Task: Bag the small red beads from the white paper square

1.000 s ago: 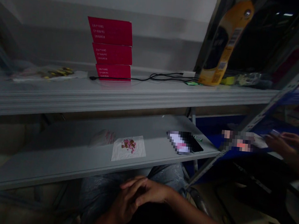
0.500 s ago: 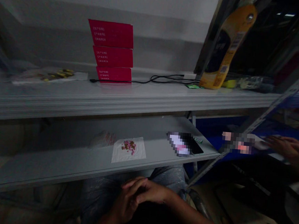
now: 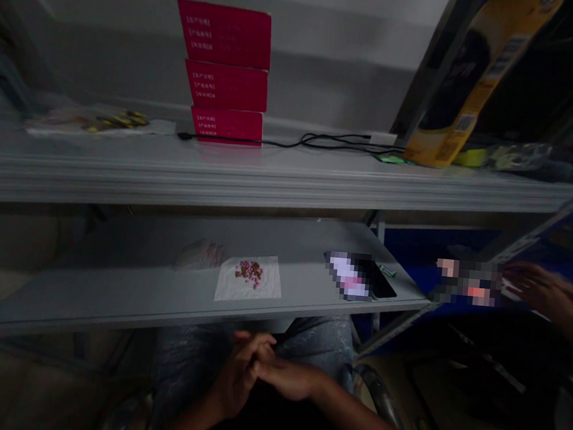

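Observation:
Over my lap, my left hand (image 3: pixel 236 379) and my right hand (image 3: pixel 288 378) are clasped, with their fingers interlaced. No object shows between them. Both rest above my jeans (image 3: pixel 328 342), just below the lower shelf's front edge. Nearest to them on that lower shelf (image 3: pixel 133 298) lies a white sheet (image 3: pixel 224 288) with a small heap of pink and brown beads (image 3: pixel 248 273). Beside the sheet, to its left, is a clear plastic bag (image 3: pixel 197 254) whose contents I cannot make out. Farther right are a phone with a lit, blurred screen (image 3: pixel 349 276) and a dark phone-like slab (image 3: pixel 381 281).
On the upper shelf (image 3: pixel 269 180) stand stacked red boxes (image 3: pixel 230 86), a black cable (image 3: pixel 318 139) and a yellow bottle (image 3: pixel 454 133). Yellow-and-black pieces (image 3: pixel 119 121) lie at its left. A metal post (image 3: pixel 519 245) rises at right, with another person's hands (image 3: pixel 543 288) beyond it.
My view has shifted, so the red boxes and bottle sit higher in the picture. My clasped hands have shifted slightly against each other, the fingers more tightly interlaced. Objects on the shelves stay in place.

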`<action>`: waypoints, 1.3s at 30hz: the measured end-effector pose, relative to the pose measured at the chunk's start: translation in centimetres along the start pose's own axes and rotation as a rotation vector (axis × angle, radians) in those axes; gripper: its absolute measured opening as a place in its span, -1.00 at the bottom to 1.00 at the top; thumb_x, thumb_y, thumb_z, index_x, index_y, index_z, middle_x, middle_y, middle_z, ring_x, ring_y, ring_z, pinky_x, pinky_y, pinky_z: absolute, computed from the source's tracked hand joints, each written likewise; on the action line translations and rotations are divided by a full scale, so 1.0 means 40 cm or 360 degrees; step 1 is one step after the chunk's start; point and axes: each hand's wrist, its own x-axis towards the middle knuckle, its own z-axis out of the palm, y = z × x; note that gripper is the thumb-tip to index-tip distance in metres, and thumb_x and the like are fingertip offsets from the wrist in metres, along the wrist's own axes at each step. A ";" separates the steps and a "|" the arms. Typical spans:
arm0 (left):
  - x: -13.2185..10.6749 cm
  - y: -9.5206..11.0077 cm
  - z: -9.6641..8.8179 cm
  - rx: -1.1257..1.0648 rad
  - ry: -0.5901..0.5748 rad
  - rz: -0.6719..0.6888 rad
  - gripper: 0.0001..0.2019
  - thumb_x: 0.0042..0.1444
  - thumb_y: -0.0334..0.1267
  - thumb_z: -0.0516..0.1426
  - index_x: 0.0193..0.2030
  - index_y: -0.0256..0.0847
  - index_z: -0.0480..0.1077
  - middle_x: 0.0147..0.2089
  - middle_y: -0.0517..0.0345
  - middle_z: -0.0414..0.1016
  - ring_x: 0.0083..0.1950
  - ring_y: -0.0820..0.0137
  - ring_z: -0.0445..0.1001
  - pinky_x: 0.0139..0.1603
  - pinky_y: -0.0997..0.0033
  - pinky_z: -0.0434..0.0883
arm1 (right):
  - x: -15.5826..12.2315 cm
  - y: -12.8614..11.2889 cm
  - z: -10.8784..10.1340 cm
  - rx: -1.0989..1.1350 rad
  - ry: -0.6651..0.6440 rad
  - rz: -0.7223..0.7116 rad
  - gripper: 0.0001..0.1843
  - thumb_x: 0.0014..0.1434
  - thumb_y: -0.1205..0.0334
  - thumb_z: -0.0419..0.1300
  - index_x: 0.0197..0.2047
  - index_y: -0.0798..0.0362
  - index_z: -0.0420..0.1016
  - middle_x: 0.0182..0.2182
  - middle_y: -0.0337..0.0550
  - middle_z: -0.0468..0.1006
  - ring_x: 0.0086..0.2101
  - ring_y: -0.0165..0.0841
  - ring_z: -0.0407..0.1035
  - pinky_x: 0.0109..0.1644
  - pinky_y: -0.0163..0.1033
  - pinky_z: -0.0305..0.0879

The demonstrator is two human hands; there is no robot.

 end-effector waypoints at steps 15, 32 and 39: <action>0.007 0.041 0.002 -0.0344 -0.0041 -0.0131 -0.33 0.25 0.40 -0.19 -0.13 -0.21 0.36 -0.20 0.02 0.44 -0.16 0.20 0.44 -0.07 0.19 0.42 | -0.011 0.023 0.004 0.0051 0.0025 0.0031 -0.09 0.23 -0.48 -0.03 0.38 0.02 0.19 0.36 0.09 0.08 0.36 -0.13 -0.04 0.45 0.05 -0.13; -0.016 0.121 -0.057 -0.0172 -0.0956 0.0089 0.09 0.04 0.58 -0.27 0.50 -0.20 0.03 0.48 -0.27 0.09 0.54 -0.05 -0.10 0.44 -0.19 0.03 | -0.020 0.008 0.083 -0.0435 0.0504 -0.0290 -0.69 0.21 -0.04 0.26 -0.31 0.05 0.43 -0.39 -0.23 0.43 -0.34 -0.38 0.32 -0.23 -0.23 0.26; -0.019 0.072 -0.032 0.0158 -0.0825 -0.0003 0.00 0.03 0.37 0.20 0.50 -0.11 0.04 0.54 -0.24 -0.06 0.53 -0.18 -0.08 0.38 -0.20 0.20 | 0.007 0.010 0.091 -0.0347 0.0795 -0.0191 -0.75 0.27 0.03 0.18 -0.31 0.04 0.38 -0.34 -0.18 0.45 -0.28 -0.33 0.35 -0.16 -0.19 0.29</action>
